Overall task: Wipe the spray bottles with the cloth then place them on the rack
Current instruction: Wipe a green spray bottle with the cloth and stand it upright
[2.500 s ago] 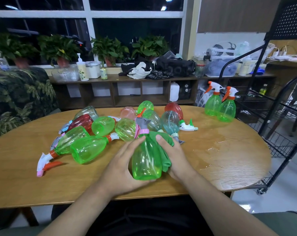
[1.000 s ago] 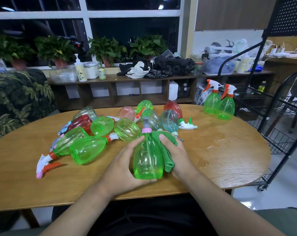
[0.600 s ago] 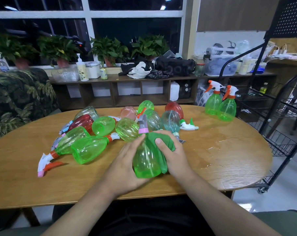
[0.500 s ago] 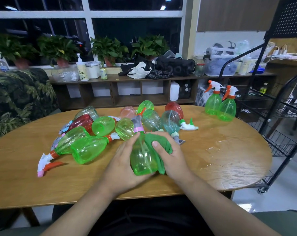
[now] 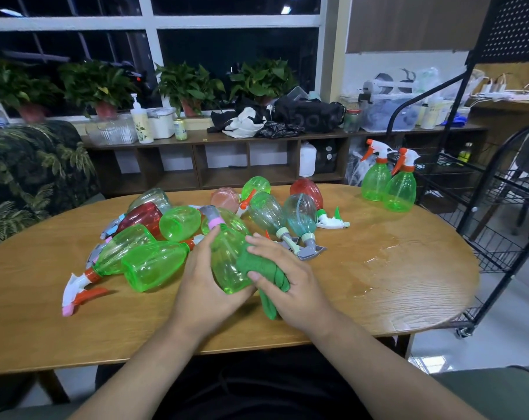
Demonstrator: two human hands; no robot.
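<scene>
Translucent green plastic spray bottle (image 5: 230,265), grey trigger and pink collar, was held in both hands just above the oval wooden table (image 5: 409,286). It was near the front edge, just in front of the pile of lying spray bottles (image 5: 154,262). It was tilted, nozzle end away and to the left. It looked empty, so judged light, thin-walled and a bit squashy. It was smooth, and likely slippery given the wet patch (image 5: 381,259) on the table. Best hold judged round the belly, or at the neck under the collar. Left hand (image 5: 202,286) cupped the left side and base, fingers curled round it. Right hand (image 5: 290,283) gripped the bunched green cloth (image 5: 266,277) and pressed it to the bottle's right side. Black wire rack (image 5: 500,225) stood well apart on the right.
</scene>
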